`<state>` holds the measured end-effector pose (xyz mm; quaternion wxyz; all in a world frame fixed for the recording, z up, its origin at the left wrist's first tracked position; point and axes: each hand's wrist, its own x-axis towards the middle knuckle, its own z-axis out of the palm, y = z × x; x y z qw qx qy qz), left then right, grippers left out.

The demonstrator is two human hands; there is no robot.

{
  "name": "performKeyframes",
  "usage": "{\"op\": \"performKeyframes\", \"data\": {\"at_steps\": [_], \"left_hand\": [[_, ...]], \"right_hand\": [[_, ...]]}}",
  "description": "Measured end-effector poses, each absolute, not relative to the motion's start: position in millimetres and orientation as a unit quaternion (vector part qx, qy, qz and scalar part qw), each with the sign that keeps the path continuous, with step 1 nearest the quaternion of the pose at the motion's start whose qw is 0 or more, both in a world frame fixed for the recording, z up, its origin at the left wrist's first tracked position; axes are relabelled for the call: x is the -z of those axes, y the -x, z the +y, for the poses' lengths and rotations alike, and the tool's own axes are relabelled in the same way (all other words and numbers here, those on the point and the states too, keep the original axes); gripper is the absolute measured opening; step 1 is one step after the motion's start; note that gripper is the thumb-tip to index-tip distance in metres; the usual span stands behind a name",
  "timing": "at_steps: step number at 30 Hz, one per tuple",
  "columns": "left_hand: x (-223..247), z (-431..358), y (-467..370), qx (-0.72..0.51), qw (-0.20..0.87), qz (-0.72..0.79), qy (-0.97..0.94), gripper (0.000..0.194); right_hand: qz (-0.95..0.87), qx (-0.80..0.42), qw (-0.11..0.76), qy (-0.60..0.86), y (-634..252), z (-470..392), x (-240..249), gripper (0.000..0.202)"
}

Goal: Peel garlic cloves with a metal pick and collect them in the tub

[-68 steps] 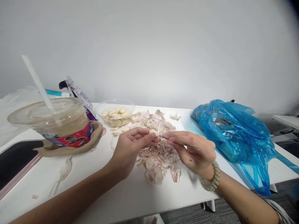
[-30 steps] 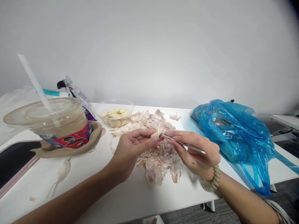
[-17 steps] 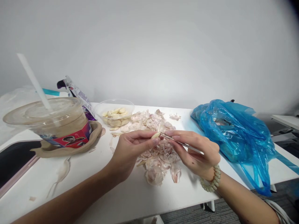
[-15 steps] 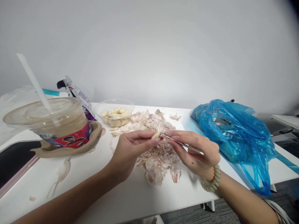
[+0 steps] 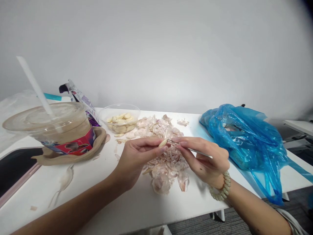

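Note:
Between the thumb and fingertips of my left hand (image 5: pixel 135 158) is a pale peeled garlic clove (image 5: pixel 162 143). My right hand (image 5: pixel 206 158) is closed around a thin metal tool (image 5: pixel 199 152), whose tip meets the clove's right end. I cannot make out whether it is a blade or tweezers. Beneath both hands spreads a heap of papery garlic skins (image 5: pixel 162 178). Behind my left hand stands a clear plastic bowl (image 5: pixel 104 115) holding peeled cloves (image 5: pixel 121 122).
At the left, a large plastic drink cup (image 5: pixel 53 130) with a straw stands in a cardboard holder (image 5: pixel 99 143). A purple snack packet (image 5: pixel 83 101) leans behind it. A dark phone or tablet (image 5: pixel 17 166) lies at the left edge. A blue plastic bag (image 5: pixel 246 140) sits at the right.
The metal tool has turned slightly in my right fingers, and its tip has shifted a little at the clove's end. Both hands stay in nearly the same place.

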<state>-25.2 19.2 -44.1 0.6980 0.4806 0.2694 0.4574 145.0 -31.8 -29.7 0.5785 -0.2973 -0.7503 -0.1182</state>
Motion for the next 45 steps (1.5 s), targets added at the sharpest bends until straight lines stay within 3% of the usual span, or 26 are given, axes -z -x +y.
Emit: {"op": "performKeyframes", "data": {"at_steps": [20,31,41,45], "left_hand": [[37,17,24,-0.447,0.709,0.285,-0.465,0.014],[35,18,25,-0.431,0.731,0.301,-0.435,0.023],[31,18,23,-0.377,0.776,0.297,-0.409,0.017],[31,18,23,-0.375,0.790,0.293,-0.386,0.013]], "right_hand": [[-0.699,0.130,0.626,0.321,-144,-26,34,0.032],[-0.709,0.125,0.595,0.357,-143,-24,33,0.025],[-0.711,0.093,0.556,0.420,-142,-24,32,0.004],[-0.711,0.086,0.540,0.442,-141,-22,32,0.005]]}}
